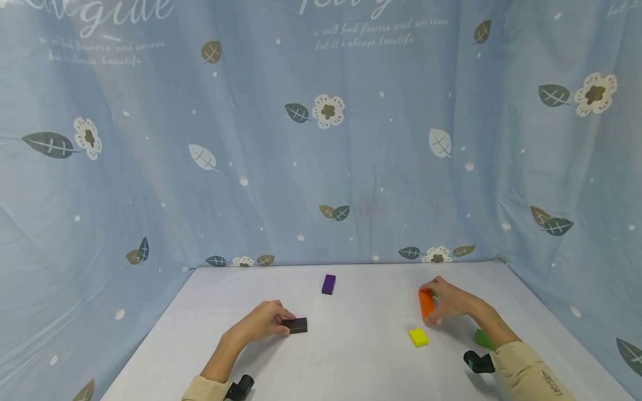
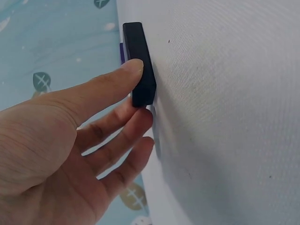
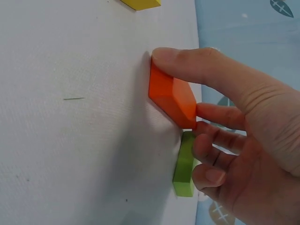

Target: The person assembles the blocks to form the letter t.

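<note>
My left hand (image 1: pixel 258 324) pinches a black rectangular block (image 1: pixel 300 325) at its near end, left of the table's middle. In the left wrist view the thumb lies across the side of the block (image 2: pixel 137 42), low over the white cloth. On the right, my right hand (image 1: pixel 453 301) holds an orange block (image 1: pixel 426 306) between thumb and fingers, its long side pointing away from me. Just beyond the orange block lies a light green block (image 3: pixel 184 164), mostly hidden by the right hand in the head view. A yellow block (image 1: pixel 418 337) lies nearer to me than the orange one.
A purple block (image 1: pixel 328 284) lies toward the back of the white-covered table (image 1: pixel 361 362). Another green piece (image 1: pixel 482 338) is partly hidden by the right forearm. A blue patterned curtain (image 1: pixel 371 184) stands around the back and sides. Black wrist cameras (image 1: pixel 478 362) hang under both sleeves.
</note>
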`<action>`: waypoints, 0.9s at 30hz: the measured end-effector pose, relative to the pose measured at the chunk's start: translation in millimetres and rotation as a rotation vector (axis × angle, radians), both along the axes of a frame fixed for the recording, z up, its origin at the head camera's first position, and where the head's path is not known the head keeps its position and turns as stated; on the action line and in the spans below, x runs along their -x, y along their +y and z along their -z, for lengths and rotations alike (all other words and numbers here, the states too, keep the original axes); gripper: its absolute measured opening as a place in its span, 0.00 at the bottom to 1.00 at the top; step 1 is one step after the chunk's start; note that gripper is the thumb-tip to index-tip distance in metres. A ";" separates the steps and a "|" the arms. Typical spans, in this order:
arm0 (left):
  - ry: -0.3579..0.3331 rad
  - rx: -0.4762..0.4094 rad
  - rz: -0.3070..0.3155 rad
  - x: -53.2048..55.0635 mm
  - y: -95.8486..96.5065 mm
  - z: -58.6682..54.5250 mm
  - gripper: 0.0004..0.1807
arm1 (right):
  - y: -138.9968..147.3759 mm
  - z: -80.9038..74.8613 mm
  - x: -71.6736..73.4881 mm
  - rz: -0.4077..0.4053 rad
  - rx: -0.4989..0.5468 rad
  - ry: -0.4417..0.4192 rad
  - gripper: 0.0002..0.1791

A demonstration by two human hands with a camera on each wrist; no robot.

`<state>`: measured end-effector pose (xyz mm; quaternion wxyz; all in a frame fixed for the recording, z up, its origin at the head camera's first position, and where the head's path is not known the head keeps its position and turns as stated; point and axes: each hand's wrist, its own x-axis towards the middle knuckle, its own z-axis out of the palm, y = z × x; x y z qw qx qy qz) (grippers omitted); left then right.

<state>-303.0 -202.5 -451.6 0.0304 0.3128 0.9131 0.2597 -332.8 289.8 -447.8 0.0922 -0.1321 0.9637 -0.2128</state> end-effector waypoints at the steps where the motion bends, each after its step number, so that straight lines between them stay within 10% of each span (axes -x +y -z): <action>1: -0.003 -0.002 0.000 -0.1 -0.3 0.1 0.17 | -0.3 0.4 0.1 0.002 0.005 -0.001 0.45; 27: -0.037 -0.006 -0.032 -3.9 -0.4 -0.3 0.16 | -1.2 3.5 0.3 -0.013 0.040 0.051 0.45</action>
